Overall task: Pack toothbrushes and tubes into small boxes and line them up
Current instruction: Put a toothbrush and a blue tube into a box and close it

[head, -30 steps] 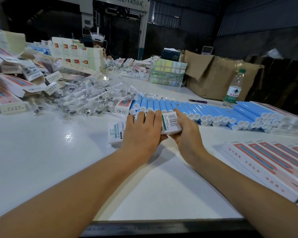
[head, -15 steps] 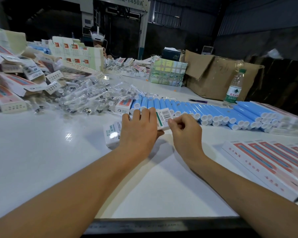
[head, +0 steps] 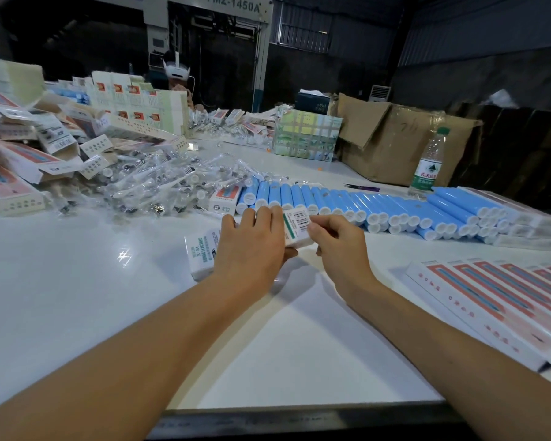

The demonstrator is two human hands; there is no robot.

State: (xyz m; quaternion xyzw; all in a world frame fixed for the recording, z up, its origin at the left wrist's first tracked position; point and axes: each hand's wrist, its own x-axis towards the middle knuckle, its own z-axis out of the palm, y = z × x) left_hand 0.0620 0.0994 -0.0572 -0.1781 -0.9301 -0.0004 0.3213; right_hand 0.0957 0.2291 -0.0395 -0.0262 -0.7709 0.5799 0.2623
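Note:
A small white box (head: 295, 226) with a barcode and green stripe lies on the white table (head: 77, 297) at the centre. My left hand (head: 252, 246) lies over the box, fingers on top and thumb under its near edge. My right hand (head: 337, 246) pinches the box's right end flap with curled fingers. Behind the hands runs a long row of blue tubes (head: 379, 208) with white caps. A heap of toothbrush heads in clear wrappers (head: 159, 186) lies at the back left. Finished long boxes (head: 503, 300) lie lined up at the right.
Piles of flat and folded cartons (head: 29, 154) crowd the left side. A water bottle (head: 428, 163), a cardboard box (head: 395, 141) and a green patterned box (head: 306, 135) stand at the back. Another person (head: 177, 78) sits across the table. The dark table edge (head: 299, 418) runs near me.
The box has moved slightly away from me toward the tubes. My right hand has shifted from cupping the box's end to pinching its flap with curled fingers.

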